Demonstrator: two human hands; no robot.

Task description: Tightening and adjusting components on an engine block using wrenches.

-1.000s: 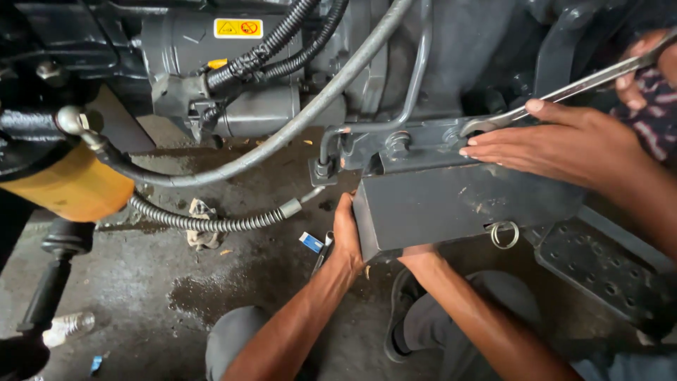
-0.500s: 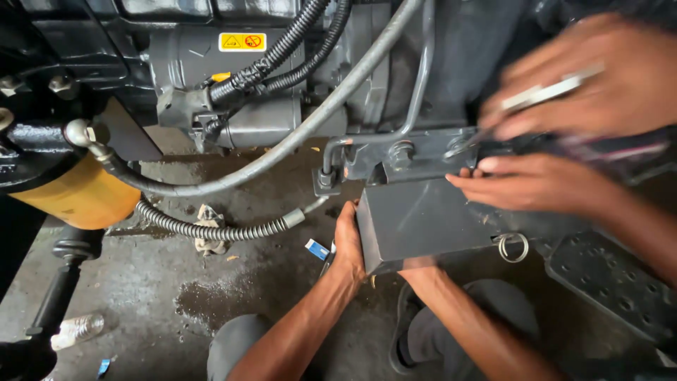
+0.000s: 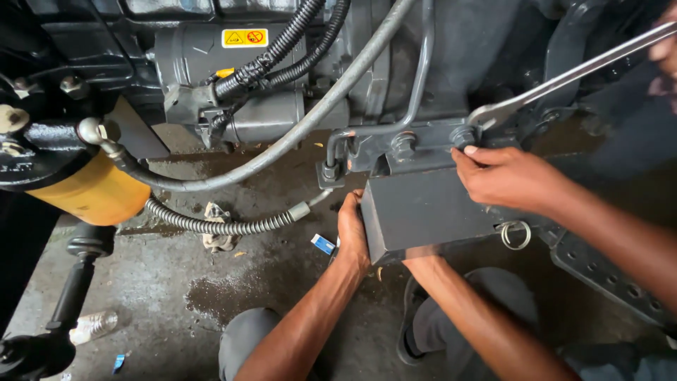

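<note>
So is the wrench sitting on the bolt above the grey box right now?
Yes, the wrench has its open end on the bolt above the grey box, by another person's hand.

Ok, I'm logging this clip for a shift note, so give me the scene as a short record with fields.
Setting: stained concrete floor under a dark engine; yellow filter at left.
Left hand: clasps the left end of the dark metal box.
Right forearm: runs under the box; the hand itself is hidden.
Co-worker's hand: fingers at the bolt above the box.
Wrench: head on that bolt, held from upper right.
Nearby: grey hose, ring.
</note>
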